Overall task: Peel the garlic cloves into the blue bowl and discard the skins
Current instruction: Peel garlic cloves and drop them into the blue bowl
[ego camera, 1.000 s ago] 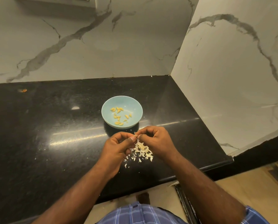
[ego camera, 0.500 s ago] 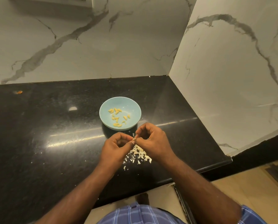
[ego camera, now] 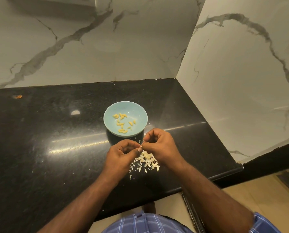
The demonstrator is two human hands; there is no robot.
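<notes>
Two marble wall slabs [ego camera: 140, 47] meet behind your black granite counter [ego camera: 39, 148], and against them little has shifted over the last second: your view has slid slightly, while the blue bowl [ego camera: 140, 113] sits where it was, just beyond your knuckles. The peeled garlic cloves [ego camera: 121, 122] in it lie scattered as they did a second ago, so by the look of it nothing new has gone in.

Your left hand [ego camera: 121, 153] and right hand [ego camera: 160, 145] are still drawn together, fingertips meeting over the counter's near part, each with fingers curled in a pinch. Between them a pale sliver shows, most likely the clove [ego camera: 141, 146] you are working on. They have crept a touch nearer the bowl, which suggests this clove is close to bare.

The pile of skins [ego camera: 147, 161] lies on the counter below your hands, looking about as big as before, with loose flakes strewn around it. Discarding has not begun.

You cannot see how much skin remains on the pinched clove; your fingers cover nearly all of it. No unpeeled stock is in view, nor any bin. An orange speck [ego camera: 17, 97] far left is too small to name. Your checked shirt [ego camera: 140, 222] is cut off at the bottom edge.
</notes>
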